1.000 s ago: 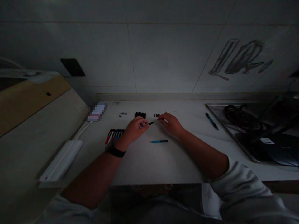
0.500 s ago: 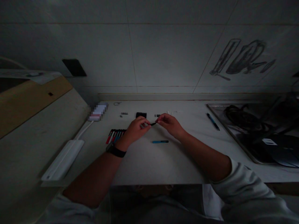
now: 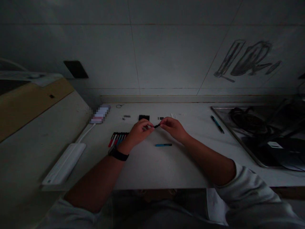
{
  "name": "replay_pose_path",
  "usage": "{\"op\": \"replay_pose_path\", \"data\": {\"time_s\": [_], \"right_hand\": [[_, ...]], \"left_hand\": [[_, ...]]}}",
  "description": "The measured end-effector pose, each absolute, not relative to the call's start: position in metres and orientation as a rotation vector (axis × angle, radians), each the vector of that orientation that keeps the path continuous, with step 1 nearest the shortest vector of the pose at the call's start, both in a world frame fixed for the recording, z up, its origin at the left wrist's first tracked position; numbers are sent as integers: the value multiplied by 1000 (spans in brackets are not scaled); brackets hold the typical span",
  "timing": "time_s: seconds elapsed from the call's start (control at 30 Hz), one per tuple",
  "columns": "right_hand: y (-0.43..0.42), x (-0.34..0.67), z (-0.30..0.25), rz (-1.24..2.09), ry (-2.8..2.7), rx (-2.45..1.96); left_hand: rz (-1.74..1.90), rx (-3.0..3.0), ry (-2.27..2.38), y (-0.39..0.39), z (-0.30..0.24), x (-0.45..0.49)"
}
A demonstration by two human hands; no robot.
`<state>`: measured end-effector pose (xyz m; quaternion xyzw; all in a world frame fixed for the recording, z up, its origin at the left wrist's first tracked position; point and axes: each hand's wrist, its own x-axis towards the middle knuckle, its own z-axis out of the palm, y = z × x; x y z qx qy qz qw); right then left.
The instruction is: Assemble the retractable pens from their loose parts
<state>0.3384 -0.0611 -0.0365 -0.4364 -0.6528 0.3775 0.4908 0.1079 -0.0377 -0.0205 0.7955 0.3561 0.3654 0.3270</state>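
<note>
My left hand (image 3: pixel 137 133) and my right hand (image 3: pixel 173 128) meet over the white counter (image 3: pixel 152 162), both pinching the ends of a short dark pen (image 3: pixel 156 126) held between them. A black watch sits on my left wrist. A blue pen (image 3: pixel 163 145) lies on the counter just below my hands. A row of several red, blue and dark pens (image 3: pixel 118 138) lies left of my left hand. A black ridged block (image 3: pixel 144 117) and small dark parts (image 3: pixel 126 116) lie behind my hands.
Another blue-black pen (image 3: pixel 217 124) lies to the right near a metal sink (image 3: pixel 262 136) holding dark items. A white power strip (image 3: pixel 64 163) with a cable lies at the left. A pink-white box (image 3: pixel 99 115) stands at the back left. Tiled wall behind.
My right hand has moved left from the counter's back to meet my left hand on the dark pen's tip. The left hand kept its hold.
</note>
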Motion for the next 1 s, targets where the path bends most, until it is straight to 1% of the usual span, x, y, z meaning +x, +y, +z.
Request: {"op": "replay_pose_path", "data": {"time_s": [0.13, 0.23, 0.33, 0.43, 0.57, 0.73, 0.9, 1.0], "right_hand": [[-63, 341, -30, 745, -1677, -1095], [-55, 363, -22, 587, -1647, -1185], [-43, 399, -18, 362, -1628, -1427], [-33, 429, -21, 200, -1764, -1755], [-30, 443, -30, 156, -1921, -1992], [-32, 438, -32, 161, -2014, -2072], [-34, 437, -27, 59, -2057, -2168], [-36, 435, -25, 62, -2060, -2172]], "left_hand": [[973, 2069, 919, -38, -20, 108], [1025, 2050, 921, -37, -20, 108], [1047, 2028, 931, -36, -21, 108], [1039, 2015, 929, -35, -22, 107], [1025, 2019, 924, -35, -23, 108], [1011, 2027, 924, -35, -23, 108], [1001, 2032, 944, -34, -24, 108], [999, 2036, 943, -34, -25, 108]]}}
